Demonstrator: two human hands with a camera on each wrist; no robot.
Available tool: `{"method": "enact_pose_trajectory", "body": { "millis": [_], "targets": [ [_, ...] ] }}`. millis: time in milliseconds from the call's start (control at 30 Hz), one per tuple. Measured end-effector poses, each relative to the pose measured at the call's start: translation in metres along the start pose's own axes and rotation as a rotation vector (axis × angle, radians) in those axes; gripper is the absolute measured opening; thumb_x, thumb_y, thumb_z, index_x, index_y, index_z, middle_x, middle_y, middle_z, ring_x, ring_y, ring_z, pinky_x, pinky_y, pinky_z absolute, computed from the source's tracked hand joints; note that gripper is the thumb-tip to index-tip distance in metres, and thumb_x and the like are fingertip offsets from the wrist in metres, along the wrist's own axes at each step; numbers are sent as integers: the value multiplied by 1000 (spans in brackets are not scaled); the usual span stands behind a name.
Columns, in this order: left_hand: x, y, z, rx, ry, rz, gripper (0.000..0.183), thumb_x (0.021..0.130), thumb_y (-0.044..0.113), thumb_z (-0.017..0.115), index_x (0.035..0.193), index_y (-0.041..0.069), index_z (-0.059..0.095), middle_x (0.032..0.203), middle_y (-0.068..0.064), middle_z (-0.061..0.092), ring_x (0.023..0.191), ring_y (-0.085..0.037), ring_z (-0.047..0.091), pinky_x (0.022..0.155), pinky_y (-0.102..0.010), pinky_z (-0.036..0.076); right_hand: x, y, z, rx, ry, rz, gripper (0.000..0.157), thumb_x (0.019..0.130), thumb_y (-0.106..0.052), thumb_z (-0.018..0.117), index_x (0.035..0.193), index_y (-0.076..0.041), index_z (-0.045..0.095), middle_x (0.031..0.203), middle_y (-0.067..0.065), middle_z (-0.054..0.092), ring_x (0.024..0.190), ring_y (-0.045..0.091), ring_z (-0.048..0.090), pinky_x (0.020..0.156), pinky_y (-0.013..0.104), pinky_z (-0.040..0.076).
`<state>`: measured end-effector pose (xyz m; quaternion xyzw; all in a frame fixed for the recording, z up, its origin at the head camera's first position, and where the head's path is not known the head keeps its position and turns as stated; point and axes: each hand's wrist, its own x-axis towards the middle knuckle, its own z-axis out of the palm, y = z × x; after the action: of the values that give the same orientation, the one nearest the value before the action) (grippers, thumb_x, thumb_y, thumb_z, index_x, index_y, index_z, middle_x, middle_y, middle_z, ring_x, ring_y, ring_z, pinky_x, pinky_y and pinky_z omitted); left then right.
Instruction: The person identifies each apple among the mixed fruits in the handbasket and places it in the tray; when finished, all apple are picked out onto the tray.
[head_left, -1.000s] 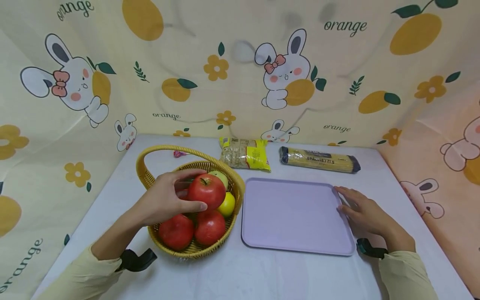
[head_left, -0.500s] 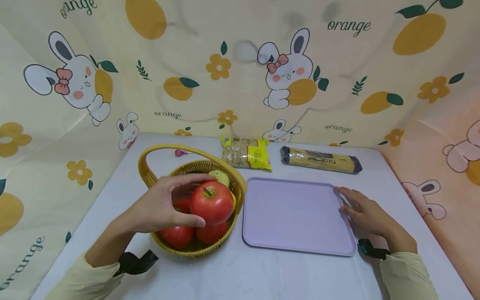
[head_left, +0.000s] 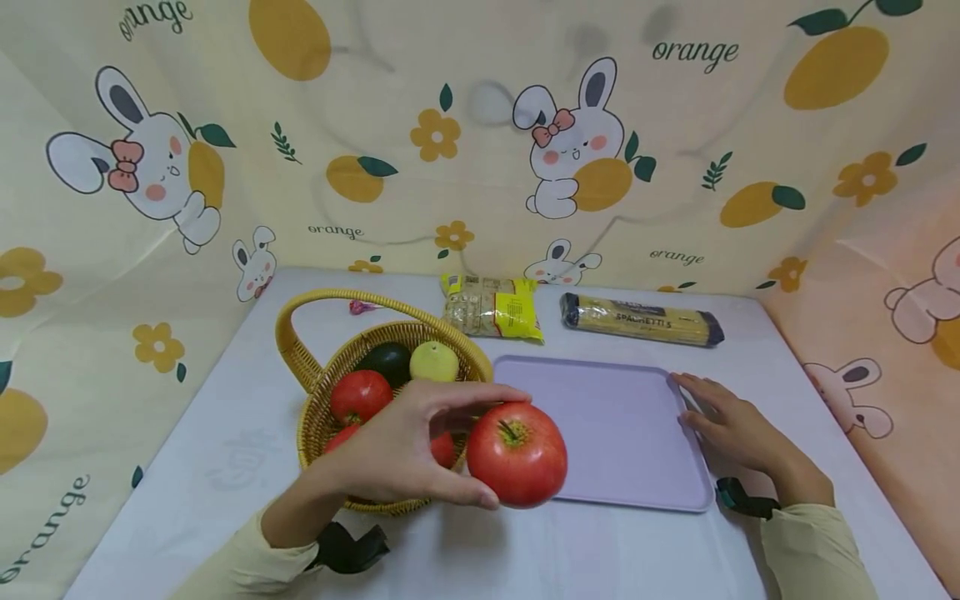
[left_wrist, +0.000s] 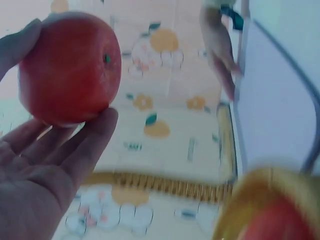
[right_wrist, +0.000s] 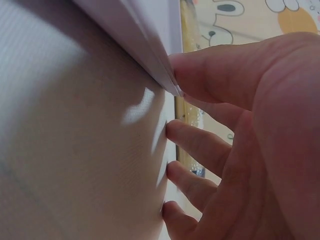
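Observation:
My left hand (head_left: 405, 442) holds a red apple (head_left: 517, 458) between thumb and fingers, raised over the gap between basket and tray, partly in front of the tray. The left wrist view shows the same apple (left_wrist: 70, 70) with the thumb above and fingers below. Behind this hand stands a yellow wicker basket (head_left: 306, 433) with more red apples (head_left: 360, 395), a dark green fruit (head_left: 386, 363) and a yellow-green fruit (head_left: 434, 362). My right hand (head_left: 738, 429) rests at the right edge of a lilac tray (head_left: 622, 433); in the right wrist view its thumb touches the rim.
Along the back of the white table lie a yellow-and-clear packet (head_left: 491, 307) and a spaghetti pack (head_left: 641, 320). A small pink-purple item (head_left: 362, 307) sits behind the basket's arched handle. A printed cloth (head_left: 480, 167) hangs at the back and sides.
My left hand has carried the apple out from above the basket, rightward and toward me, uncovering the dark green fruit. The right hand has stayed at the tray edge.

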<state>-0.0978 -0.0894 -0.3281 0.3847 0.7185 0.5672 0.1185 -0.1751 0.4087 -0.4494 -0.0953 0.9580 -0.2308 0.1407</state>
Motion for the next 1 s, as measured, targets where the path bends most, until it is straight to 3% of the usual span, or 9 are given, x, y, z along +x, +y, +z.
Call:
{"method": "enact_pose_trajectory", "body": {
  "millis": [233,533,767,900,1000],
  "targets": [
    [27,-1,34,-60,13,26,80,83,15,95,155,16,61,149,3,68,133,-9,66,105,-31,61,0,0,0,11,-5,5,80,110,-41,66,176,-19,25,176,33,25,154,69,27,113,87,32],
    [59,-6,67,-40,60,91,77,85,15,95,153,12,60,148,-2,70,131,-3,65,105,-24,59,0,-1,1,26,-13,21,82,108,-44,67,176,-21,25,175,33,25,153,69,26,108,86,37],
    [84,-14,86,34,96,60,76,89,21,93,156,13,58,151,1,68,130,-1,64,102,-16,57,0,1,1,39,-16,27,82,108,-45,66,176,-21,26,175,33,26,154,69,25,105,88,39],
    [102,-20,97,1,123,47,76,89,21,91,157,14,58,152,3,68,129,0,65,100,-15,57,0,2,1,58,-9,28,86,104,-47,72,174,-20,30,175,32,28,153,68,26,103,88,42],
    [115,-25,104,-36,129,29,76,89,21,91,157,13,58,152,3,67,128,1,65,99,-14,57,0,4,1,59,26,-11,88,100,-46,77,172,-16,36,170,31,38,149,64,35,101,84,49]
  ]
}}
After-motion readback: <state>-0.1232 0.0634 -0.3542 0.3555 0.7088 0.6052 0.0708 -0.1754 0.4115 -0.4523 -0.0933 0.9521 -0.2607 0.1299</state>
